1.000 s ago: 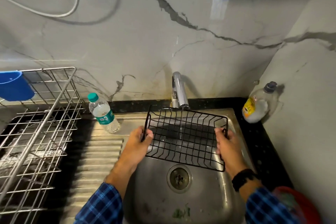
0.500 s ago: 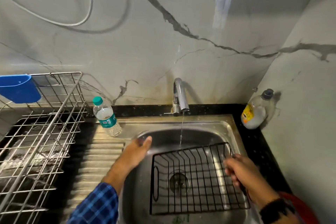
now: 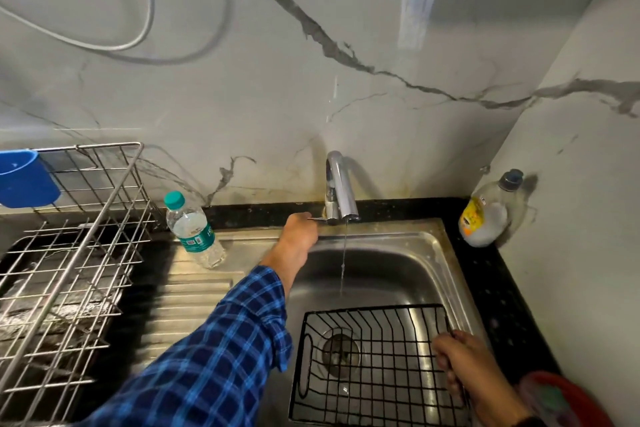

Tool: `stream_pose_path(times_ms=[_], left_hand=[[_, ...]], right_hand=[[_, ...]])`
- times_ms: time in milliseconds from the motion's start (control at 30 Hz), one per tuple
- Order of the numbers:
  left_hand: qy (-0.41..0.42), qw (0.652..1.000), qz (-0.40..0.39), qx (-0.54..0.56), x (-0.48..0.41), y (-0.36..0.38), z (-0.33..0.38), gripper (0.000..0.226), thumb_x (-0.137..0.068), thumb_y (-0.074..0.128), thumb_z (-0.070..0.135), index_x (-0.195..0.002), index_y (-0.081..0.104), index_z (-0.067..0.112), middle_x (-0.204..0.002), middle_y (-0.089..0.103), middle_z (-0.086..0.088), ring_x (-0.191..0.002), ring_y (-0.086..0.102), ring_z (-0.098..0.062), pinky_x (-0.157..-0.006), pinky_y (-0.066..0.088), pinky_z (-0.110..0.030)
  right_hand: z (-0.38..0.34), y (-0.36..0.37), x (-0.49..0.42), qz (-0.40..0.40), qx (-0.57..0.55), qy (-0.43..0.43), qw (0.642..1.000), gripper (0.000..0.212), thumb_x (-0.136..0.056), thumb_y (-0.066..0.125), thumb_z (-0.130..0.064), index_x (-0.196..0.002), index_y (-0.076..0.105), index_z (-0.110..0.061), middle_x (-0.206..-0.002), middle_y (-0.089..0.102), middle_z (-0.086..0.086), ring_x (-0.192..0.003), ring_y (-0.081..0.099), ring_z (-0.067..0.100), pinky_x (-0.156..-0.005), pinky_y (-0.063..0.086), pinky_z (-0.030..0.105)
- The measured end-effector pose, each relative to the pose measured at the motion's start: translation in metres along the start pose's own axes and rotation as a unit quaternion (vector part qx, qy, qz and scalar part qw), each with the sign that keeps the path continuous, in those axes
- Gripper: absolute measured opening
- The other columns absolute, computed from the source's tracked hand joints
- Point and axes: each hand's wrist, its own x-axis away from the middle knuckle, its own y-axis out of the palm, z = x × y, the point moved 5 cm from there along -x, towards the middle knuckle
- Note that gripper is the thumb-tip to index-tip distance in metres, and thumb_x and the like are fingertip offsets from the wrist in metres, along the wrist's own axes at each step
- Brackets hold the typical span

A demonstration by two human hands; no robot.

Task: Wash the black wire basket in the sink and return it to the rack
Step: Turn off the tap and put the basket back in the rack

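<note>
At far left a blue cup [image 3: 26,178] hangs on the steel wire rack [image 3: 72,253], which stands on the counter beside the drainboard. A clear water bottle [image 3: 192,230] with a green cap stands just right of the rack. The left hand [image 3: 299,229], in a blue checked sleeve, reaches to the back of the sink [image 3: 415,253], its fingers curled round the thin lever [image 3: 318,218] at the foot of the tap [image 3: 337,191]. A thin stream of water [image 3: 344,263] falls from the spout into the basin, landing just behind the basket.

The black wire basket [image 3: 374,357] sits low in the basin over the drain, open side up, its long axis running left to right. It is a shallow rectangular grid of thin black wires, with a slot handle in its left end wall; the drain shows through its floor. The right hand [image 3: 464,364] grips the rim at its right end, fingers wrapped over the wire. A soap bottle [image 3: 488,215] stands in the back right corner.
</note>
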Motion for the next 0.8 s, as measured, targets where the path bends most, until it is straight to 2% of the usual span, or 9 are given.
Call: stream_pose_path(times_ms=[133,267,367,433,500,567,667,733,800], left_hand=[[0.041,0.998,-0.014,0.052,0.002,0.0,0.006,0.04,-0.096,0.054,-0.004,-0.133,0.056,0.013,-0.126,0.065,-0.01,-0.117,0.063,-0.024,-0.107,0.049,-0.045],[0.16,0.973,-0.141,-0.089,0.023,0.016,0.02,0.06,-0.091,0.046,-0.016,-0.139,0.058,0.019,-0.134,0.067,0.002,-0.128,0.059,-0.011,-0.117,0.038,-0.042],[0.176,0.956,-0.182,-0.15,0.031,0.013,0.023,0.064,-0.093,0.044,-0.013,-0.146,0.051,0.023,-0.147,0.057,0.003,-0.139,0.048,-0.012,-0.122,0.031,-0.045],[0.171,0.95,-0.188,-0.18,0.052,0.004,0.029,0.064,-0.096,0.044,-0.006,-0.15,0.045,0.027,-0.152,0.049,0.009,-0.143,0.04,-0.01,-0.124,0.025,-0.046],[0.172,0.95,-0.183,-0.187,0.079,-0.008,0.034,0.059,-0.1,0.043,-0.003,-0.151,0.042,0.027,-0.147,0.045,0.017,-0.135,0.038,-0.003,-0.121,0.024,-0.037],[0.17,0.955,-0.121,-0.21,0.106,-0.03,0.027,0.052,-0.104,0.045,0.007,-0.153,0.038,0.023,-0.149,0.044,0.01,-0.133,0.039,-0.007,-0.117,0.029,-0.035],[0.094,0.944,-0.036,-0.315,0.14,-0.074,-0.014,0.045,-0.104,0.049,0.038,-0.146,0.046,0.022,-0.143,0.054,-0.004,-0.127,0.052,-0.023,-0.107,0.041,-0.038],[-0.005,0.956,-0.078,-0.283,0.169,-0.096,-0.046,0.057,-0.097,0.05,0.061,-0.144,0.048,0.028,-0.139,0.056,-0.005,-0.117,0.058,-0.026,-0.097,0.051,-0.044],[-0.046,0.961,-0.154,-0.224,0.195,-0.1,-0.063,0.064,-0.092,0.049,0.072,-0.143,0.048,0.034,-0.144,0.054,-0.005,-0.116,0.063,-0.028,-0.091,0.056,-0.045]], right_hand=[[0.001,0.005,-0.003,-0.01,-0.004,0.007,1.0,0.015,-0.091,0.056,-0.005,-0.076,0.056,-0.007,-0.052,0.045,0.002,-0.037,0.034,0.012,-0.04,0.029,0.018],[0.0,0.011,-0.001,-0.02,0.004,0.014,1.0,0.013,-0.091,0.056,-0.006,-0.079,0.057,-0.008,-0.052,0.044,0.001,-0.036,0.033,0.011,-0.037,0.026,0.018],[-0.002,0.013,0.004,-0.034,-0.002,0.017,0.999,0.015,-0.092,0.055,-0.005,-0.078,0.055,-0.008,-0.051,0.043,0.002,-0.036,0.032,0.012,-0.037,0.025,0.017],[-0.008,0.015,0.008,-0.035,-0.007,0.015,0.999,0.014,-0.091,0.054,-0.004,-0.078,0.054,-0.008,-0.05,0.043,0.002,-0.036,0.032,0.013,-0.037,0.025,0.017],[-0.011,0.014,0.009,-0.035,-0.009,0.005,0.999,0.014,-0.09,0.056,-0.004,-0.077,0.054,-0.009,-0.05,0.044,0.001,-0.036,0.033,0.012,-0.038,0.027,0.017],[-0.016,0.012,0.015,-0.035,-0.013,-0.004,0.999,0.017,-0.09,0.057,-0.005,-0.074,0.053,-0.011,-0.048,0.043,-0.001,-0.035,0.033,0.011,-0.038,0.028,0.017],[-0.02,0.004,0.022,-0.056,-0.046,-0.018,0.997,0.026,-0.092,0.055,-0.004,-0.068,0.049,-0.012,-0.047,0.037,-0.001,-0.034,0.029,0.011,-0.035,0.025,0.016],[-0.025,-0.002,0.032,-0.068,-0.094,0.001,0.993,0.034,-0.093,0.052,-0.004,-0.061,0.042,-0.011,-0.041,0.03,-0.001,-0.027,0.024,0.009,-0.031,0.021,0.014],[-0.029,-0.001,0.04,-0.114,-0.154,0.035,0.981,0.033,-0.084,0.053,-0.007,-0.058,0.035,-0.011,-0.035,0.024,-0.001,-0.021,0.02,0.009,-0.026,0.017,0.013]])
